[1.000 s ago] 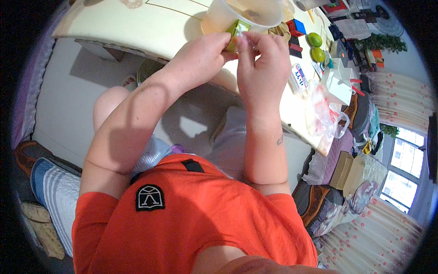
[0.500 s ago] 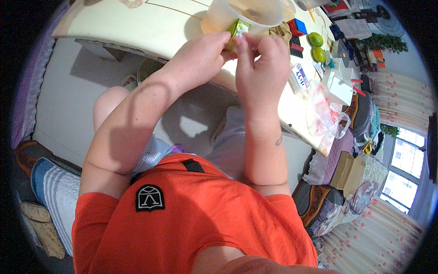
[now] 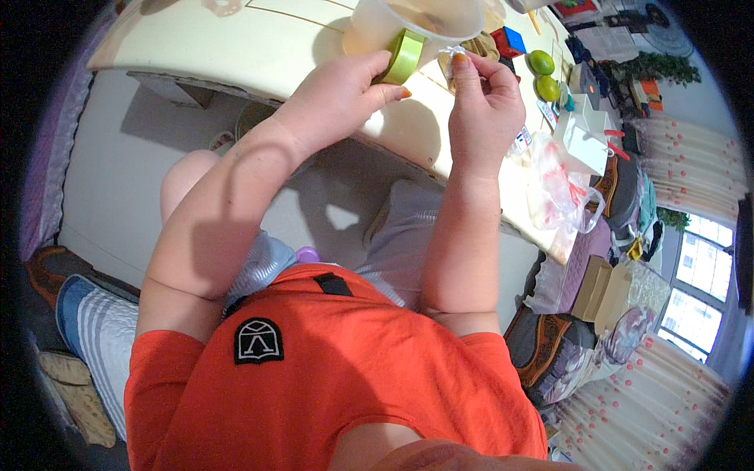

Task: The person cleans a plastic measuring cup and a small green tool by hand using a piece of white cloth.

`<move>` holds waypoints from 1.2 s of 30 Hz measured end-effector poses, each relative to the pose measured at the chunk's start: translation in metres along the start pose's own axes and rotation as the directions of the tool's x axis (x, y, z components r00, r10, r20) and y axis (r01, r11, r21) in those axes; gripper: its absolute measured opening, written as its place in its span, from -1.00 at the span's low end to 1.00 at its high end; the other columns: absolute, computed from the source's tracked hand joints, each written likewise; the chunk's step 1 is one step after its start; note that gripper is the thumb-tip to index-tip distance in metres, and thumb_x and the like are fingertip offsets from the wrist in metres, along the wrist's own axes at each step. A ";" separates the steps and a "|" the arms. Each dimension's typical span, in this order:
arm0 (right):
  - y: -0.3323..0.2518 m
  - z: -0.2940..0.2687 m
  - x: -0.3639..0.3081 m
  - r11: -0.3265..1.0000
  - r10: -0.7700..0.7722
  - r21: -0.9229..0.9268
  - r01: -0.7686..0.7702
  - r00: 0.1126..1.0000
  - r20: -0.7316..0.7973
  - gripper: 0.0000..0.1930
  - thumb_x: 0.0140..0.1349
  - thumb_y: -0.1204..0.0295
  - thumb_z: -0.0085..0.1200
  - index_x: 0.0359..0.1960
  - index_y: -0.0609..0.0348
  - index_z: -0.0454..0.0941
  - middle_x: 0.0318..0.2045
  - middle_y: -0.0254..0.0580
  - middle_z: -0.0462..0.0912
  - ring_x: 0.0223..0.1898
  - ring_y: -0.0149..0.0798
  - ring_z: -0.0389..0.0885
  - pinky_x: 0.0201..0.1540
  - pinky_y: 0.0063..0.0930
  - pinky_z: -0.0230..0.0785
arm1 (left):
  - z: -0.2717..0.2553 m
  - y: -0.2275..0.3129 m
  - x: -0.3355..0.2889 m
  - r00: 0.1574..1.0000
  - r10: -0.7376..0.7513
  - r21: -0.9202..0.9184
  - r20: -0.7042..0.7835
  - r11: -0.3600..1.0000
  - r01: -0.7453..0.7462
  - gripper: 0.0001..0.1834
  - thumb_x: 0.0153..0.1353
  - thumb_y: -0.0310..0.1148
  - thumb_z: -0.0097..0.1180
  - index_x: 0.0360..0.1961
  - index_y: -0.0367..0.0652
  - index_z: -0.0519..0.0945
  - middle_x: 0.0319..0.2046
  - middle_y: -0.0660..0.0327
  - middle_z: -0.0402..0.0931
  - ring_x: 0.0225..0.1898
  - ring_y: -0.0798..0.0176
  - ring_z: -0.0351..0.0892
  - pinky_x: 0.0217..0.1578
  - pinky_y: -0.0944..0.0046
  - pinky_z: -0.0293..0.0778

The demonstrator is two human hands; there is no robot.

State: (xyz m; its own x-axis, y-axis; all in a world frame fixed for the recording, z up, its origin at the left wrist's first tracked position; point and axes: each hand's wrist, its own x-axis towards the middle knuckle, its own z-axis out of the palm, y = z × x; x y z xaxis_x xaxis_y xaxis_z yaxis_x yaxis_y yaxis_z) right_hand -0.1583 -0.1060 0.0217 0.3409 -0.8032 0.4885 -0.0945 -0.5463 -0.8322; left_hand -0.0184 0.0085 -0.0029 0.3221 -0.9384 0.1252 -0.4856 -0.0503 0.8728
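Note:
My left hand [image 3: 339, 96] is closed round a shiny green roll, apparently ribbon or tape [image 3: 407, 58], holding it in front of the translucent plastic tub [image 3: 360, 33] on the table. A hand's width to the right, my right hand [image 3: 488, 110] pinches a small crumpled whitish, see-through scrap [image 3: 450, 56] between thumb and fingers. The scrap and the roll look apart, though a thin link between them cannot be ruled out. Behind my right fingers lies a bunched brown cloth [image 3: 481, 49].
Right of the tub sit a red-and-blue cube [image 3: 509, 41] and two green fruits [image 3: 542, 63]. A white box [image 3: 581, 140] and a clear plastic bag with red print [image 3: 552, 192] lie along the right side of the pale table [image 3: 196, 59].
My hands were together at the green roll with whitish material against it. Now the right hand has drawn away to the right with the scrap, and the roll's green side faces up.

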 end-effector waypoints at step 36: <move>0.007 0.042 0.007 0.741 -0.641 -0.292 0.604 0.766 -0.043 -0.89 -0.01 0.51 0.28 -0.43 0.15 0.60 -0.43 -0.13 0.58 -0.38 -0.04 0.60 -0.31 -0.22 0.50 | -0.013 0.017 0.008 0.964 0.109 -0.315 -0.242 0.931 -0.184 -0.69 0.32 -0.59 0.04 0.08 -0.33 0.57 -0.15 0.28 0.61 -0.17 0.46 0.52 -0.11 0.42 0.48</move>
State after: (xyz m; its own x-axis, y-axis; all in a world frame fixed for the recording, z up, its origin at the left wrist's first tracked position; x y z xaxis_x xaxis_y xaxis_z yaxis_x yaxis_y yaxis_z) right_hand -0.1173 -0.1052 0.0087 0.2819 -0.2753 0.9191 -0.1370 -0.9597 -0.2455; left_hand -0.0137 0.0040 0.0189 0.4544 -0.8274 0.3299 -0.2556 0.2336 0.9381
